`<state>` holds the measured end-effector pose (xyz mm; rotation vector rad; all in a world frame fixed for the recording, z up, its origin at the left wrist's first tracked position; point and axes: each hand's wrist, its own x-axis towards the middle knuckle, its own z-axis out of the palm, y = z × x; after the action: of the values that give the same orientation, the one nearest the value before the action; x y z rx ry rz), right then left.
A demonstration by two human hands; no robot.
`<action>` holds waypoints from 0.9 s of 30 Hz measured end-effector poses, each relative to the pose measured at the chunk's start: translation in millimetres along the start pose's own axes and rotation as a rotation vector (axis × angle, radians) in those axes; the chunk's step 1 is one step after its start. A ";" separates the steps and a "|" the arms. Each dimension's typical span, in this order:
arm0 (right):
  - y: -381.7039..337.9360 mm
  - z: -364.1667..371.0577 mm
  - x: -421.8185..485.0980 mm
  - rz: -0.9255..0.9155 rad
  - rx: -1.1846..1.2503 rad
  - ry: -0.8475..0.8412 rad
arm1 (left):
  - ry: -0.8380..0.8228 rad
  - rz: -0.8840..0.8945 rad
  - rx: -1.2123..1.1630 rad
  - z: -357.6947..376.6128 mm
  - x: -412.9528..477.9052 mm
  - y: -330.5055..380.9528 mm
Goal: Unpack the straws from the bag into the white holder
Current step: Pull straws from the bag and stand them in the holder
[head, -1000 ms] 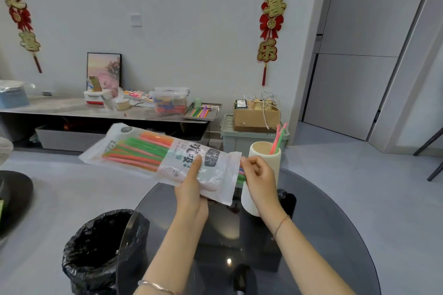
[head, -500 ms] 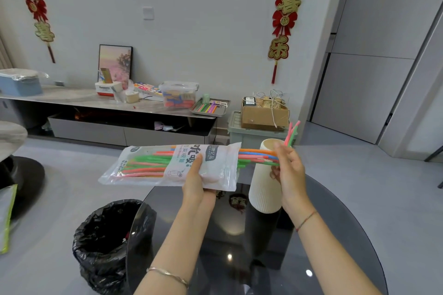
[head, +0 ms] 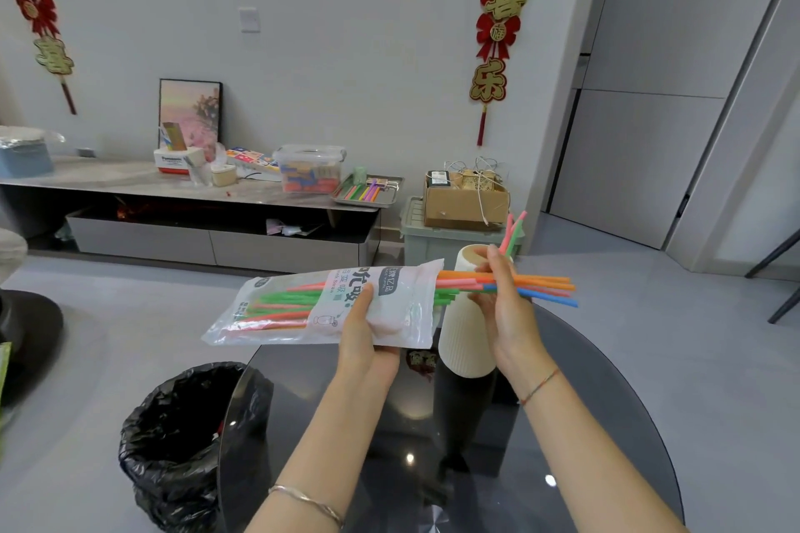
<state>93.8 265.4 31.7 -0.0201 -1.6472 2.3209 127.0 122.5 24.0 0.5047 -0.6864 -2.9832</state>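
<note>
My left hand [head: 368, 333] holds a clear plastic bag [head: 303, 307] of coloured straws level above the table's near-left edge, its open mouth pointing right. My right hand [head: 506, 307] grips a bundle of orange, pink and blue straws [head: 545, 286] drawn partway out of that mouth, their free ends sticking out to the right. Behind my right hand stands the ribbed white holder [head: 465, 338] on the dark glass table [head: 584, 424]. Two straws, pink and green [head: 513, 229], lean in the holder.
A bin lined with a black bag [head: 182, 441] stands on the floor at the table's left edge. Farther back are a low grey console [head: 130, 186] with boxes and a tray of straws [head: 368, 190], and a cardboard box [head: 465, 199] on a green crate.
My right hand has pulled the bundle of straws farther right out of the bag, past the holder. The bag has levelled out in my left hand.
</note>
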 end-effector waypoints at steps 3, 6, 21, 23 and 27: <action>-2.9 1.2 -2.1 0.012 0.044 0.017 | -0.016 -0.066 -0.001 1.4 -2.7 -7.2; -16.5 -4.9 1.0 -0.025 0.206 0.086 | -0.028 -0.062 -0.022 2.2 -2.8 -6.3; -132.0 -13.5 47.0 -0.068 0.545 0.022 | -0.016 -0.001 -0.040 12.6 8.5 4.4; -151.1 -11.7 56.6 -0.109 0.495 0.032 | -0.009 0.023 -0.036 11.6 11.0 8.3; -169.4 -3.7 71.0 -0.167 0.366 0.029 | -0.004 0.050 -0.038 11.8 15.3 10.9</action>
<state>65.4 337.3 198.4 0.1534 -1.1412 2.4386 108.4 116.0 34.1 0.4727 -0.6323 -2.9456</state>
